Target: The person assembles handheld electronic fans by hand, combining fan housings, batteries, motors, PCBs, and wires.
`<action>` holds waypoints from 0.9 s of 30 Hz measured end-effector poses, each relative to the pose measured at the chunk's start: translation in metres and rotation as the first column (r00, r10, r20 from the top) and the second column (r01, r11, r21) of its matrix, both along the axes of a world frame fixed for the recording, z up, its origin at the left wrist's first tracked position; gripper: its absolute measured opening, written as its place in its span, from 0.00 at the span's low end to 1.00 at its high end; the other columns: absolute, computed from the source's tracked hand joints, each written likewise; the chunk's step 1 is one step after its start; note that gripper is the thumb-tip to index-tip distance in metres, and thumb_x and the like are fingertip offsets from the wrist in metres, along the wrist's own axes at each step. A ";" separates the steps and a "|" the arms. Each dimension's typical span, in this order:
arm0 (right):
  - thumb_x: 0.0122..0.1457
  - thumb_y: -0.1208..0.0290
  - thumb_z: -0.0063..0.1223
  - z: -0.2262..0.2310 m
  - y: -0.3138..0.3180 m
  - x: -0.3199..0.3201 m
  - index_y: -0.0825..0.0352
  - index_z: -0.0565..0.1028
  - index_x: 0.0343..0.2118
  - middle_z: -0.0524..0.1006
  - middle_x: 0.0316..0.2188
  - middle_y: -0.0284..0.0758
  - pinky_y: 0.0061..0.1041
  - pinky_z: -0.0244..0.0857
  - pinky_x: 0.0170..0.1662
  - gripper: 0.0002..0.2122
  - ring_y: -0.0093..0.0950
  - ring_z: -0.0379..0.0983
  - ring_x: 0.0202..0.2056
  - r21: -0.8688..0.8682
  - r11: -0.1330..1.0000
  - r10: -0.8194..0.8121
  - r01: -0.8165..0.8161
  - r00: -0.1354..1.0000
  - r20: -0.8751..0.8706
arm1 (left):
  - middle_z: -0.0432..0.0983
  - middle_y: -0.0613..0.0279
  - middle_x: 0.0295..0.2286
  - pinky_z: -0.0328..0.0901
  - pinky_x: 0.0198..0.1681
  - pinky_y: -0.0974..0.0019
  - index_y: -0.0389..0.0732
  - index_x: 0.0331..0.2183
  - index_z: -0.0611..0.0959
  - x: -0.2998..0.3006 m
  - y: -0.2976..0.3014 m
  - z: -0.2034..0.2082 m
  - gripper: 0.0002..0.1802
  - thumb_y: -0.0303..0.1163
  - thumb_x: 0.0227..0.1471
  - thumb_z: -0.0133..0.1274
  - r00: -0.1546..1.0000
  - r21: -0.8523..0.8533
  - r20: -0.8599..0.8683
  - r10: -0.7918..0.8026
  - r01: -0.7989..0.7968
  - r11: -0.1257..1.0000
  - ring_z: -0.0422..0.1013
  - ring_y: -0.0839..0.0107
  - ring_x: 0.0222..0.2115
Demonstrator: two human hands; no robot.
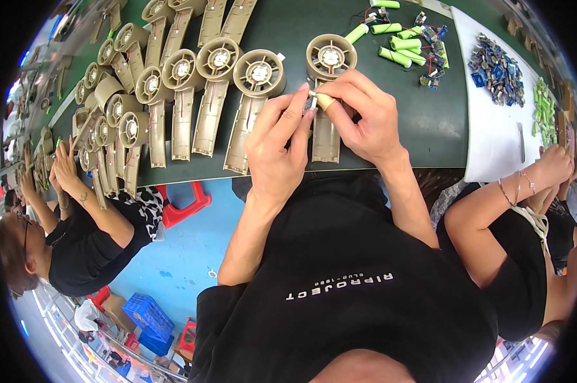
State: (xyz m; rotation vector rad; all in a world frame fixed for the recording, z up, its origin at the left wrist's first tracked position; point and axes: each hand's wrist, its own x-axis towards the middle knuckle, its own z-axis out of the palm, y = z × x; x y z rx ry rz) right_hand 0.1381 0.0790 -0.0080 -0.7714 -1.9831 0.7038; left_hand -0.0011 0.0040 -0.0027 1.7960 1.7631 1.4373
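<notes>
Just above the bench, both my hands meet fingertip to fingertip. My left hand (pixel 279 143) is closed in a pinch on a small grey-and-white part (pixel 310 102), too small to name surely. My right hand (pixel 367 118) is closed as well, its fingertips against that part; a pale yellow cover shows on one finger, and what else it pinches is hidden. Behind and below them lies a beige fan housing (pixel 331 57) with an open handle shell (pixel 325 142), partly covered by my fingers. Another beige fan housing (pixel 259 73) lies left of it.
Many more beige fan housings (pixel 180 70) fill the dark green bench (pixel 442 137) leftward. Green battery cells (pixel 403 48) with wired boards lie at the far right. A white sheet (pixel 493 134) carries blue circuit boards (pixel 496 69). Co-workers' arms (pixel 100 207) (pixel 493 204) reach in on both sides.
</notes>
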 end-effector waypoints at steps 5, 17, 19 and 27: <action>0.51 0.83 0.60 -0.004 -0.004 0.000 0.70 0.79 0.31 0.76 0.27 0.33 0.17 0.62 0.21 0.05 0.19 0.69 0.19 0.022 0.997 -0.076 0.078 0.996 -0.054 | 0.77 0.56 0.34 0.69 0.30 0.67 0.34 0.45 0.82 0.002 0.001 -0.002 0.19 0.18 0.49 0.58 1.000 0.011 0.008 -0.005 0.005 1.000 0.74 0.67 0.29; 0.49 0.82 0.60 -0.006 -0.004 0.001 0.69 0.78 0.31 0.76 0.25 0.34 0.22 0.66 0.24 0.06 0.27 0.73 0.22 0.179 0.979 -0.094 0.098 0.995 -0.034 | 0.77 0.56 0.33 0.68 0.32 0.66 0.34 0.45 0.82 -0.004 0.002 0.000 0.20 0.16 0.48 0.58 0.994 -0.017 0.015 -0.108 0.108 0.994 0.73 0.64 0.31; 0.49 0.82 0.60 -0.006 -0.002 0.002 0.69 0.78 0.31 0.76 0.25 0.34 0.22 0.66 0.24 0.06 0.27 0.73 0.22 0.180 0.980 -0.086 0.090 0.996 -0.033 | 0.77 0.57 0.33 0.67 0.33 0.68 0.36 0.46 0.82 -0.007 0.004 0.003 0.20 0.17 0.48 0.58 0.991 -0.042 0.016 -0.129 0.130 0.991 0.72 0.67 0.30; 0.52 0.81 0.59 0.001 0.006 0.002 0.69 0.79 0.34 0.77 0.28 0.35 0.21 0.66 0.26 0.06 0.25 0.73 0.24 0.127 0.992 -0.015 0.015 1.000 -0.002 | 0.75 0.52 0.33 0.67 0.34 0.66 0.35 0.46 0.80 0.006 0.006 0.004 0.18 0.19 0.51 0.55 0.990 -0.047 0.143 0.004 0.003 0.999 0.73 0.64 0.32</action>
